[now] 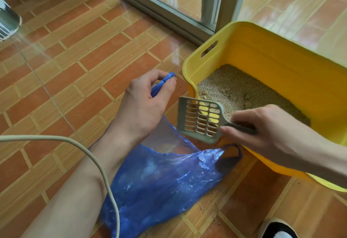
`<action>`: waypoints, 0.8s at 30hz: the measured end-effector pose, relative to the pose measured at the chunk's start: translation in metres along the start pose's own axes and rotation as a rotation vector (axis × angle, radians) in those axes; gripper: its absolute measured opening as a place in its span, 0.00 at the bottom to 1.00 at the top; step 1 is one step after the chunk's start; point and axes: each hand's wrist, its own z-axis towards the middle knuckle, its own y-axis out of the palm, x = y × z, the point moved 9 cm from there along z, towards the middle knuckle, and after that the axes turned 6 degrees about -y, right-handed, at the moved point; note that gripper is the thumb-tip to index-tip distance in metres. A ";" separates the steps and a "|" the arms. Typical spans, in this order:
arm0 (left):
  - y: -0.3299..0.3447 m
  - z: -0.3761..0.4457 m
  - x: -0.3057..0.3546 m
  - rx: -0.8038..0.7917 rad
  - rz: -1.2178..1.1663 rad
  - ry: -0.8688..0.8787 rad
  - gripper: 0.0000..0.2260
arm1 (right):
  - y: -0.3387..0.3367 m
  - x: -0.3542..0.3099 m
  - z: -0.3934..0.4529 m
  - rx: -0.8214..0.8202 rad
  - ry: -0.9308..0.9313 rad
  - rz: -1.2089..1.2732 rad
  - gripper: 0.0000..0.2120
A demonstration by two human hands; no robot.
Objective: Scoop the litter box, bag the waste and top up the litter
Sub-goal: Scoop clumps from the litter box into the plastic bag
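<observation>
Here the left hand (142, 104) pinched one handle of the blue plastic bag (165, 179) between thumb and curled fingers (170, 84), lifting that side so the mouth stayed open beside the box; the bag's other handle lay slack on the floor just below the right hand. The right hand (262, 130) gripped the handle of the grey slotted scoop (200, 121), its fingers wrapped round the stem. The scoop's head was tilted over the near-left rim of the yellow litter box (281, 65), between the two hands and above the bag's mouth, probably so that whatever it carried would fall into the bag rather than onto the tiles. Its slots looked nearly empty, though I could not be sure. Beyond the right fingers, the litter (234, 85) lay in the box with several clumps still showing, so scooping seemed unfinished and topping up not begun.

A pale cable (105, 179) crossed the left forearm and trailed over the bag, where it might snag. A few spilled grains lay on the tiled floor (75, 72) below the right hand, a slipper (277, 228) lay further down, and a sliding door frame (169, 12) stood beyond the box.
</observation>
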 end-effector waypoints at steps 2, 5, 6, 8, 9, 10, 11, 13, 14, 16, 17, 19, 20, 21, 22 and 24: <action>0.003 0.000 -0.002 0.006 0.013 -0.014 0.08 | -0.019 0.023 -0.013 0.051 0.088 0.089 0.22; 0.005 0.003 -0.003 0.023 0.025 -0.020 0.10 | -0.030 0.070 -0.028 0.074 0.237 0.107 0.21; 0.006 0.004 -0.003 0.032 0.031 -0.019 0.11 | -0.030 0.086 -0.031 0.073 0.280 0.093 0.22; 0.009 0.006 -0.004 0.044 0.044 -0.013 0.12 | -0.023 0.116 -0.037 0.040 0.358 0.044 0.22; 0.010 0.008 -0.004 0.047 0.050 -0.010 0.13 | -0.017 0.128 -0.040 0.013 0.388 0.014 0.21; 0.012 0.009 -0.005 0.047 0.050 -0.006 0.13 | -0.011 0.138 -0.042 -0.013 0.415 -0.013 0.20; 0.015 0.009 -0.005 0.045 0.048 -0.004 0.13 | -0.005 0.146 -0.044 -0.036 0.438 -0.033 0.18; 0.019 0.011 -0.005 0.041 0.053 -0.003 0.13 | 0.005 0.155 -0.045 -0.077 0.470 -0.048 0.16; 0.021 0.012 -0.005 0.040 0.060 -0.005 0.13 | 0.009 0.157 -0.045 -0.094 0.479 -0.044 0.15; 0.025 0.014 -0.006 0.035 0.066 -0.017 0.13 | 0.017 0.159 -0.044 -0.126 0.496 -0.029 0.13; 0.027 0.014 -0.007 0.030 0.067 -0.023 0.13 | 0.021 0.160 -0.043 -0.139 0.508 -0.019 0.13; 0.029 0.014 -0.009 0.022 0.079 -0.032 0.13 | 0.027 0.163 -0.043 -0.154 0.533 0.005 0.15; 0.030 0.014 -0.009 0.020 0.084 -0.038 0.13 | 0.029 0.164 -0.043 -0.159 0.541 0.016 0.17; 0.031 0.014 -0.010 0.017 0.085 -0.044 0.13 | 0.032 0.164 -0.042 -0.164 0.544 0.023 0.19; 0.031 0.014 -0.010 0.013 0.084 -0.047 0.14 | 0.035 0.164 -0.042 -0.170 0.542 0.029 0.20; 0.033 0.015 -0.008 0.001 0.092 -0.050 0.14 | 0.040 0.164 -0.040 -0.174 0.542 0.054 0.21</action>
